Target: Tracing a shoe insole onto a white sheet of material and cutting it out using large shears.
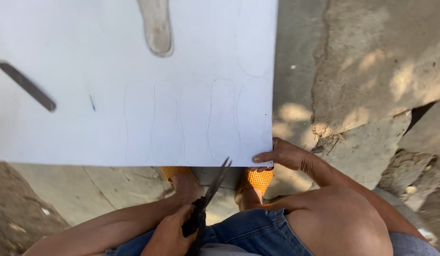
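Left hand [170,234] wrapped around handles of black scissors [208,199], grip pinching them, blades spread at near edge of large white sheet [134,71]. Right hand [284,154] pinching sheet's near right corner, thumb on top. Faint pencil outlines [196,121] drawn across sheet. Dark flat strip [26,85] and grey sole-shaped piece [156,26] lying on top.
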